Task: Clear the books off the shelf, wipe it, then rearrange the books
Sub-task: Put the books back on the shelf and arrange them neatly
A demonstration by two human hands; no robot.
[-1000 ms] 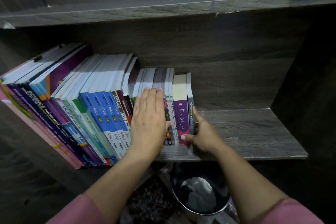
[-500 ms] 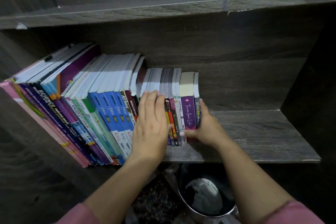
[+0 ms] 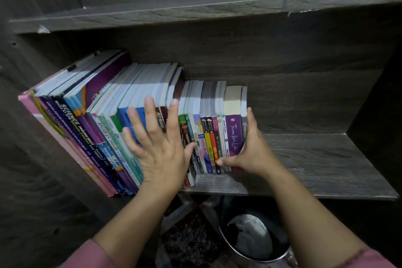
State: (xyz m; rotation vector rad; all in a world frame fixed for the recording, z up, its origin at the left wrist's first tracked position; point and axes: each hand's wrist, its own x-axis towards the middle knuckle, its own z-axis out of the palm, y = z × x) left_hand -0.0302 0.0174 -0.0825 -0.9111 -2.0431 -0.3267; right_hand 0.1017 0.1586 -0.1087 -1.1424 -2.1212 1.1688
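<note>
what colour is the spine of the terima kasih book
Purple, with white lettering; the book shows best in the head view, beside the right hand.
</note>
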